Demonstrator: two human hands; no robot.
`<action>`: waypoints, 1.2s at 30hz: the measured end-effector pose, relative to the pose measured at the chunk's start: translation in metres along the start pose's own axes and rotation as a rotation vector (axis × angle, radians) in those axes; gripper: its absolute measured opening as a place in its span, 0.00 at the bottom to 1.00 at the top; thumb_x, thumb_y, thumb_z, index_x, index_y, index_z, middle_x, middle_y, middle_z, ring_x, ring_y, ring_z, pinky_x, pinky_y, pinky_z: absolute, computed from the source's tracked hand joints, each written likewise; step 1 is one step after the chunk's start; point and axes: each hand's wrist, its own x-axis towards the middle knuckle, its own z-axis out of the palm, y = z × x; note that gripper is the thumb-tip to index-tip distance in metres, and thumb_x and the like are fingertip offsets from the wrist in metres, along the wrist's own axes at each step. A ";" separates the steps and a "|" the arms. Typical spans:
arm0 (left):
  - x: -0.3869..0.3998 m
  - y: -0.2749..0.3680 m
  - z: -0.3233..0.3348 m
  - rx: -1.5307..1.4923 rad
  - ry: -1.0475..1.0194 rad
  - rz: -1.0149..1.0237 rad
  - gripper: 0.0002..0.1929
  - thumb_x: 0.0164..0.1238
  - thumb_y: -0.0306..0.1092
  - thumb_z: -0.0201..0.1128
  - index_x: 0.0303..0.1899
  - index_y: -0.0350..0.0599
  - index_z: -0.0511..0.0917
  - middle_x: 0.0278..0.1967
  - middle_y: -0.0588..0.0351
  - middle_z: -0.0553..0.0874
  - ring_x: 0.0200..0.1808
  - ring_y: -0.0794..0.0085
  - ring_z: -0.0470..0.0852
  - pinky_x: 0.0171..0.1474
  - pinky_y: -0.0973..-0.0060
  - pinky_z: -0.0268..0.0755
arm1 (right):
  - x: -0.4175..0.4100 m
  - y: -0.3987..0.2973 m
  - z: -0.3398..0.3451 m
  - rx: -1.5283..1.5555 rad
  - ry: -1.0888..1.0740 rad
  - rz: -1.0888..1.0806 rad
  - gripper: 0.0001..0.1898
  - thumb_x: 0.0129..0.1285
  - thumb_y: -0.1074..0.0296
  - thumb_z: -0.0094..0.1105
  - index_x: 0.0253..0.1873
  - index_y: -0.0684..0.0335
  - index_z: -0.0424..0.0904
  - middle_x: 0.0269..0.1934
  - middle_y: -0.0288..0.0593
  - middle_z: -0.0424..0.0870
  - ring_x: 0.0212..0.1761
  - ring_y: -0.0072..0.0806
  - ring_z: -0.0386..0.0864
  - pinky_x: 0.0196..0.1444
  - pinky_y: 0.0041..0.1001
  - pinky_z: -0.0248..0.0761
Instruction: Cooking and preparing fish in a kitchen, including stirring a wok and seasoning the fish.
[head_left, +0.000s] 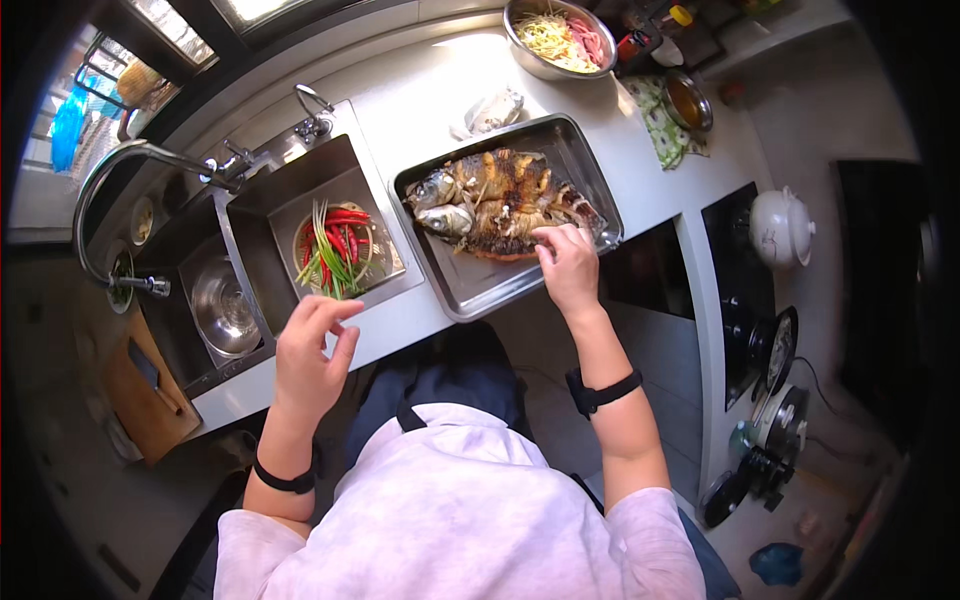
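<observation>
A browned, butterflied whole fish (506, 199) lies in a rectangular metal tray (480, 296) on the counter, its split head to the left. Over the tray's near right part, my right hand (571, 266) is close to the fish's lower edge, with thumb and forefinger slightly apart and nothing visible between them. Whether its fingertips touch the fish I cannot tell. My left hand (315, 352) hovers by the front edge of the sink (285, 217), fingers apart and holding nothing. Beyond it, a round strainer basket (301, 238) in the sink holds red chillies (346, 232) and green scallions (328, 262).
Behind the tray lie a clear plastic bag (493, 112) and a steel bowl (559, 71) of shredded food. A steel basin (225, 307) sits in the left sink under a curved faucet (142, 150). Far left, a cleaver (146, 367) rests on a wooden board (135, 409). A white lidded pot (780, 229) stands right.
</observation>
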 end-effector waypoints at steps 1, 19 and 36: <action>0.008 -0.002 0.003 0.003 -0.006 -0.012 0.12 0.56 0.20 0.62 0.43 0.40 0.82 0.36 0.55 0.79 0.29 0.75 0.76 0.31 0.79 0.65 | 0.010 0.008 0.010 -0.016 -0.026 -0.019 0.11 0.53 0.73 0.66 0.41 0.53 0.83 0.37 0.39 0.80 0.44 0.39 0.76 0.50 0.36 0.69; 0.063 -0.013 0.050 0.021 0.098 -0.262 0.12 0.56 0.19 0.62 0.42 0.42 0.82 0.37 0.56 0.80 0.30 0.75 0.77 0.31 0.79 0.65 | 0.085 0.072 0.079 -0.038 -0.290 -0.371 0.10 0.50 0.74 0.65 0.38 0.52 0.80 0.32 0.35 0.74 0.40 0.35 0.74 0.44 0.34 0.65; 0.073 -0.018 0.057 0.034 0.095 -0.279 0.12 0.56 0.18 0.61 0.42 0.41 0.82 0.36 0.56 0.80 0.30 0.75 0.77 0.30 0.79 0.64 | 0.093 0.036 -0.010 0.536 -0.266 -0.009 0.06 0.51 0.76 0.66 0.31 0.59 0.77 0.33 0.38 0.77 0.36 0.33 0.74 0.40 0.29 0.68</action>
